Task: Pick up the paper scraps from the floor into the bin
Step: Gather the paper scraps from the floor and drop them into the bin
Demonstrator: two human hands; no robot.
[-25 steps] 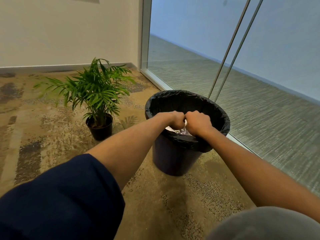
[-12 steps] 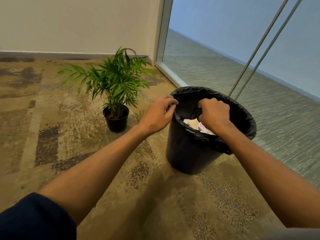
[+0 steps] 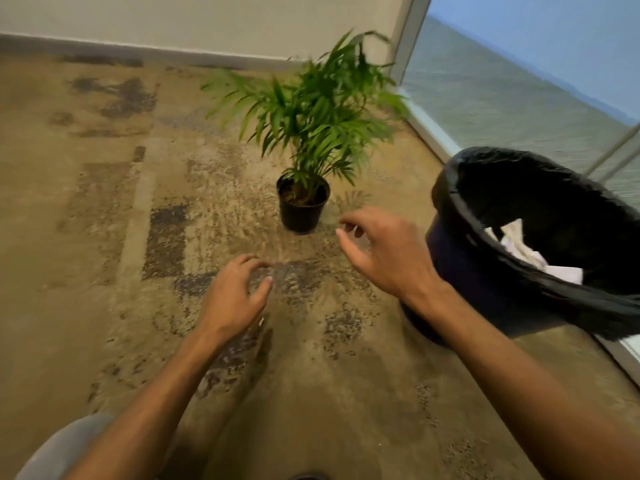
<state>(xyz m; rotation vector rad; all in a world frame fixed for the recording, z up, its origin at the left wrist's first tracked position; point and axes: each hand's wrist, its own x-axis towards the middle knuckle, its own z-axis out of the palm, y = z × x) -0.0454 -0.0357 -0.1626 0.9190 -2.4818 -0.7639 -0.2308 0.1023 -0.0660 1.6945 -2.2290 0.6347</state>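
No writing is legible. Left hand (image 3: 232, 299) and right hand (image 3: 388, 252) hover over mottled tan carpet (image 3: 104, 237), fingers loosely spread, holding nothing. Paper scraps (image 3: 526, 251) lie inside the black-lined bin (image 3: 460, 206) at right, beside a glass wall (image 3: 519, 81); a potted plant (image 3: 308, 133) stands farther back.

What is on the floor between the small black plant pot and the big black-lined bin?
In the head view, only bare patterned carpet lies between the black plant pot and the black-lined bin; the open right hand hovers above that stretch.
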